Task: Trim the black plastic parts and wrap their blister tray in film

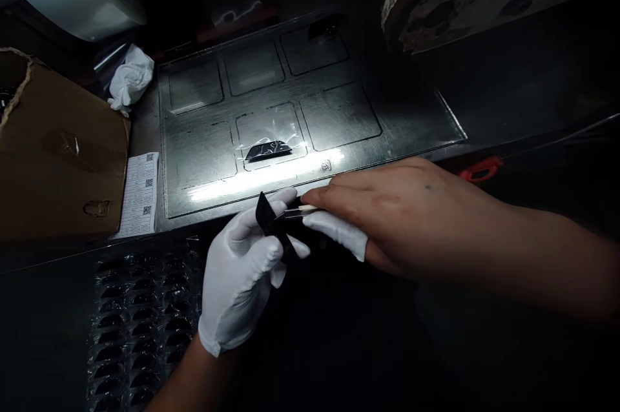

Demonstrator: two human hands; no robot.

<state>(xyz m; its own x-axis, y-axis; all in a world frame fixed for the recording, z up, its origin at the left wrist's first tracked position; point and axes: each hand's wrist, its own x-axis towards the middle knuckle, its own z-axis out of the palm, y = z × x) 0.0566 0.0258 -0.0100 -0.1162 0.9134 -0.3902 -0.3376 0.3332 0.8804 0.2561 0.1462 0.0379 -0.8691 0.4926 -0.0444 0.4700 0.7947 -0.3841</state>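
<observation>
My left hand (245, 276), in a white glove, is closed around a small black part (265, 215) with a pointed end, held tilted above the table's front edge. My right hand (387, 212) is bare except for white covers on the thumb and at least one finger. Between its fingers sits a thin metal-tipped tool (293, 212) with a pale handle, and its tip meets or nearly meets the black part. Whether the tool is a knife or tweezers I cannot tell. Beyond the hands, a similar black part in clear film (268, 150) lies on the shiny plate.
A metal plate (194, 141) with dark rounded outlines covers the table. At left stand a cardboard box (62, 147), printed labels (139, 195) and crumpled white tissue (132, 76). Rows of wrapped black parts (143, 328) lie lower left. A red-handled tool (482, 170) is at right.
</observation>
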